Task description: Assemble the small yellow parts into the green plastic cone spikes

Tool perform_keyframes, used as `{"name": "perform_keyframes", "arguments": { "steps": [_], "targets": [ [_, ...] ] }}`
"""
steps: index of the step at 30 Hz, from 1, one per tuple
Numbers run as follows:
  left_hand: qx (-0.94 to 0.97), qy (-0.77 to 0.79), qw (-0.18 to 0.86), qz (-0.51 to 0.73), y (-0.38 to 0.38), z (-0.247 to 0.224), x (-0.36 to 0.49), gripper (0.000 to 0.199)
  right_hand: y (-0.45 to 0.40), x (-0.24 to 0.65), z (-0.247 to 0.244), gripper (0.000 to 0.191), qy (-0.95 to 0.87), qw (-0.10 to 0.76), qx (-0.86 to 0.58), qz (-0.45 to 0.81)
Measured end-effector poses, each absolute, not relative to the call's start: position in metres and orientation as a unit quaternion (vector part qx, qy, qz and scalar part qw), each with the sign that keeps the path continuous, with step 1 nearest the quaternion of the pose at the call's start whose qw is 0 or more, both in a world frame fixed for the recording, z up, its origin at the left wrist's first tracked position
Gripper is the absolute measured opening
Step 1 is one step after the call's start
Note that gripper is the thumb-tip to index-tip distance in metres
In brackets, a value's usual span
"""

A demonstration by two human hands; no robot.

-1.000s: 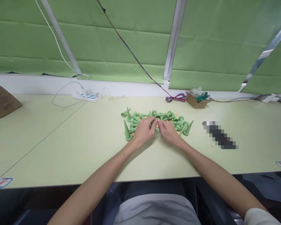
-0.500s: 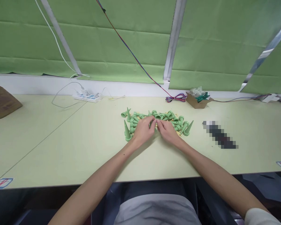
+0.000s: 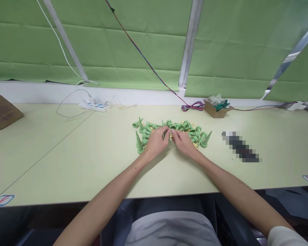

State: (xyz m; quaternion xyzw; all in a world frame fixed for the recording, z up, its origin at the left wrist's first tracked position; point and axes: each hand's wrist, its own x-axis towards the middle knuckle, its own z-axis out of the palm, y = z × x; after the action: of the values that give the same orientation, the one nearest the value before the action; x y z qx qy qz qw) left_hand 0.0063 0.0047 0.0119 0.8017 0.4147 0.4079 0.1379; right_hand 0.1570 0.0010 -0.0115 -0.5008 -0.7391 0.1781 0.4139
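Observation:
My left hand and my right hand meet fingertip to fingertip over a heap of green plastic cone-shaped spikes. Both are closed in a pinch. Whatever lies between the fingers is too small and too covered to name, though a bit of green shows beneath the left fingers. Around the hands the spikes lie every way, and a few stand point up, such as the tall spike by my left wrist. Small yellow pieces are scattered among them.
A small cardboard box with plastic wrap and something green stands at the back, beside a coiled red-blue cable. A white power strip sits back left, with a brown paper bag further left. A blurred dark object lies on the right.
The hands stay together over the heap, with at most a tiny shift of the fingers. The view has moved very slightly.

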Motion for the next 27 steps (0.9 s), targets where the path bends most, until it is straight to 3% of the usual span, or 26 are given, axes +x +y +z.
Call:
{"name": "perform_keyframes", "arguments": {
  "steps": [16, 27],
  "targets": [
    [0.805, 0.407, 0.148, 0.405, 0.0042, 0.0121, 0.0067, 0.026, 0.0021, 0.1581, -0.0112, 0.049, -0.734, 0.413, -0.51, 0.175],
    [0.784, 0.423, 0.177, 0.419, 0.0073, 0.0121, 0.0061, 0.024, -0.0024, 0.1573, -0.0066, 0.041, -0.749, 0.411, -0.488, 0.181]
  ]
}}
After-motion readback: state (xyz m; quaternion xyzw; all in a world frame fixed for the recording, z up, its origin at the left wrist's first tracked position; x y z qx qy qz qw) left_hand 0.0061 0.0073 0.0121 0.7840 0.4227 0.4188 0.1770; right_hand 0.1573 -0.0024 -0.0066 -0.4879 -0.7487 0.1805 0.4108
